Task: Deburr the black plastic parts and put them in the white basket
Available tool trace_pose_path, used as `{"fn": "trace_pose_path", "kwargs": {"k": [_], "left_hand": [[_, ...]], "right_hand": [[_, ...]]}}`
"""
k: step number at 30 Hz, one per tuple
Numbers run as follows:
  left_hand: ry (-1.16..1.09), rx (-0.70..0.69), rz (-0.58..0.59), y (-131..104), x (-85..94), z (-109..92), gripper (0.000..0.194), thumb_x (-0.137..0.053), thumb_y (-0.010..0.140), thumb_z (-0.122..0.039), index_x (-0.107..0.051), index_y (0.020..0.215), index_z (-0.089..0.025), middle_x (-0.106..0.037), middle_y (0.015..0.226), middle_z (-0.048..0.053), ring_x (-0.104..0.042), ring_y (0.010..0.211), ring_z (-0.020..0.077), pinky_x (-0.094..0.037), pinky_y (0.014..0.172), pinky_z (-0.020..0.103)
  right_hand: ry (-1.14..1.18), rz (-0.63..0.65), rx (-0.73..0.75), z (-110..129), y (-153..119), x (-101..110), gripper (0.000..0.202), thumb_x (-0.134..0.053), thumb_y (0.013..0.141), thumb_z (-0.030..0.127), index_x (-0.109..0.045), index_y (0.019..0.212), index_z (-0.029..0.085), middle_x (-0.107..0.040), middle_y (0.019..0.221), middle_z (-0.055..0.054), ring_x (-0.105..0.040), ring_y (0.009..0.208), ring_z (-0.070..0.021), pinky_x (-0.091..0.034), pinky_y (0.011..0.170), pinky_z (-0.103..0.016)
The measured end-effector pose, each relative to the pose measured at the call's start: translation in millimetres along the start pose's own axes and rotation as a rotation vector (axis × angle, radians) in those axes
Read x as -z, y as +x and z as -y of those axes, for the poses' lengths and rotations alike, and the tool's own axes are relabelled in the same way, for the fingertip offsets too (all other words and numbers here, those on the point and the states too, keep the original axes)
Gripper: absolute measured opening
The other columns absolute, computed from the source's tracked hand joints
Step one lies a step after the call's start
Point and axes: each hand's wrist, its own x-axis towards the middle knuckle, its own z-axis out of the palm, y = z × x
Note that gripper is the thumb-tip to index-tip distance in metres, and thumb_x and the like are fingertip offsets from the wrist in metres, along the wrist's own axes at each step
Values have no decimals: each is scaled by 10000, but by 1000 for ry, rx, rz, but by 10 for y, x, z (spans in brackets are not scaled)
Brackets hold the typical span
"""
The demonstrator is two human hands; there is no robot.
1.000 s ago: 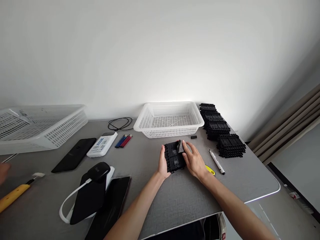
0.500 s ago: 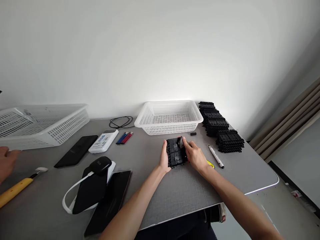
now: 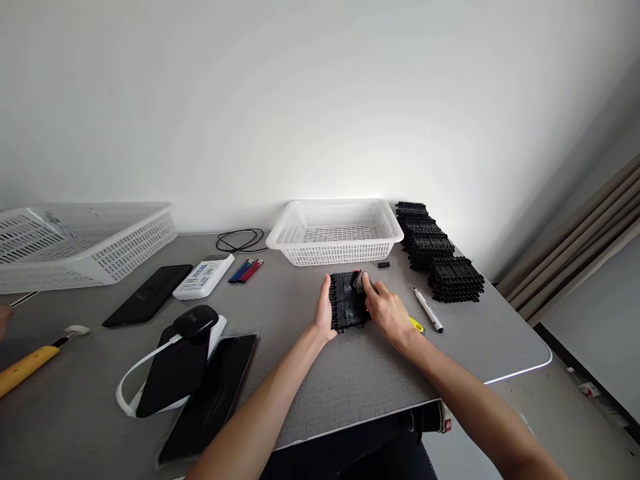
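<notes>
Two hands work on one black block (image 3: pixel 346 303), in front of the white basket (image 3: pixel 335 254). The left hand (image 3: pixel 324 312) holds its left side, with the thumb along the edge. The right hand (image 3: pixel 391 315) grips a small grey piece (image 3: pixel 359 283), maybe cloth, on the far right corner. A second ago, the right fingers were more spread out. Now they are curled, and the pointing finger presses down. So the push looks to be on one small spot. I can't tell if the block touches the table (image 3: pixel 350 373).
</notes>
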Motion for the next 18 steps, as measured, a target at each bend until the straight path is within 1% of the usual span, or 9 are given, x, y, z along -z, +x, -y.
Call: {"fn": "trace_pose_path", "kwargs": {"k": [4, 6, 8, 10, 12, 13, 16, 18], "left_hand": [[-22, -25, -2, 13, 30, -6, 662, -437, 888, -659, -592, 1344, -206, -747, 1080, 121, -716, 931, 283, -553, 841, 409], [-23, -40, -10, 15, 35, -11, 666, -427, 891, -661, -590, 1347, -204, -746, 1083, 120, -715, 934, 281, -552, 843, 403], [-16, -54, -20, 14, 34, -15, 669, -413, 897, -659, -584, 1354, -200, -745, 1085, 123, -714, 939, 284, -553, 842, 404], [-6, -56, -29, 10, 29, -21, 676, -412, 897, -662, -579, 1359, -198, -745, 1086, 127, -712, 949, 291, -553, 843, 410], [5, -53, -27, 2, 23, -30, 678, -417, 894, -664, -570, 1367, -203, -743, 1092, 127, -712, 956, 296, -554, 845, 418], [10, -49, -19, -3, 20, -35, 679, -417, 894, -665, -562, 1374, -208, -741, 1099, 128, -712, 957, 296, -554, 846, 424], [18, -35, 12, -14, 15, -51, 692, -399, 897, -675, -544, 1387, -208, -733, 1109, 137, -712, 949, 293, -555, 844, 440], [18, -23, 38, -17, 13, -58, 705, -387, 899, -681, -546, 1384, -194, -731, 1102, 146, -712, 939, 294, -558, 840, 443]], "right_hand": [[-12, 33, 36, 57, -8, -40, 552, -369, 975, 180, -333, 1524, 124, -635, 1081, -148, -663, 818, -239, -524, 673, -307], [-5, 40, 45, 80, -7, -53, 553, -374, 972, 181, -342, 1519, 110, -639, 1074, -152, -660, 811, -241, -521, 675, -311], [22, 30, 35, 85, -2, -64, 548, -382, 968, 183, -365, 1512, 122, -643, 1067, -147, -653, 773, -229, -514, 666, -307], [83, -10, 14, 70, 1, -79, 538, -399, 960, 184, -405, 1496, 148, -647, 1036, -127, -639, 726, -206, -504, 659, -294], [212, -94, 1, 38, 2, -103, 521, -412, 946, 172, -460, 1465, 170, -643, 947, -89, -615, 686, -179, -495, 660, -272], [300, -160, 1, 18, 3, -116, 511, -413, 941, 164, -486, 1446, 174, -630, 893, -68, -601, 672, -165, -492, 664, -261], [525, -442, -10, -45, 12, -139, 487, -387, 952, 169, -518, 1421, 175, -557, 778, -25, -554, 657, -147, -487, 671, -250], [573, -612, -45, -78, 20, -137, 488, -362, 971, 191, -491, 1442, 186, -525, 769, -20, -535, 666, -149, -486, 676, -261]]}}
